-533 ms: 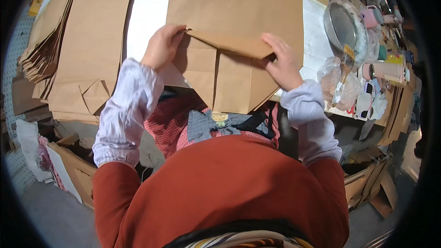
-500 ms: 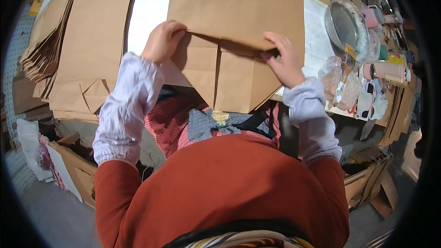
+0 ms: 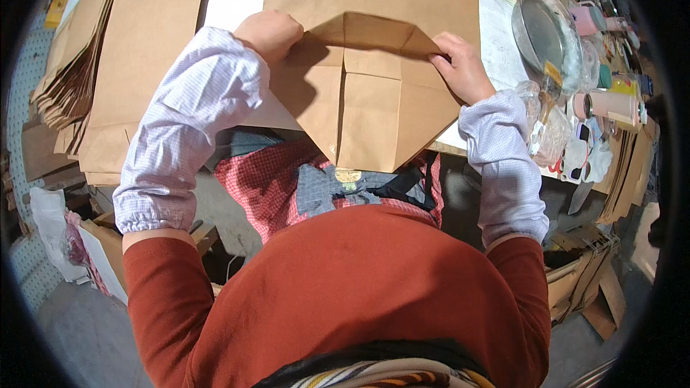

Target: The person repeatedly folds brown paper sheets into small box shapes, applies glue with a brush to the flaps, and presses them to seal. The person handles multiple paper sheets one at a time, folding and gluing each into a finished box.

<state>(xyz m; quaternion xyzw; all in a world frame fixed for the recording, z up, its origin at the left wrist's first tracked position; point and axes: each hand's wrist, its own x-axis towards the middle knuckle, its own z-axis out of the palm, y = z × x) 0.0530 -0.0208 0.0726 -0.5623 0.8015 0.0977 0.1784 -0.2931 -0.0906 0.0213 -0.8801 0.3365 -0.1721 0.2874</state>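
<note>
A large brown kraft paper bag point(image 3: 370, 122) lies in front of me, its near end spread into a wide, many-sided opening with creased panels. The upper flap stands up from the rest and curves between my hands. At the left corner of the opening, my left hand point(image 3: 269, 34) is closed on the paper, its fingertips partly hidden. My right hand point(image 3: 465, 66) pinches the right corner between thumb and fingers. The near edge of the bag hangs slightly past the table's front edge, over my lap.
Stacks of brown paper bags point(image 3: 144, 64) lie on the left. At right stand a metal basin point(image 3: 543, 35), a brush point(image 3: 550, 89), crumpled clear plastic point(image 3: 550, 136), a pale pink bottle point(image 3: 611, 106) and scissors point(image 3: 568, 165). Cardboard boxes point(image 3: 582, 273) sit below the table.
Both hands have moved up and slightly outward with the bag's corners. The upper flap has lifted and the opening has spread wider.
</note>
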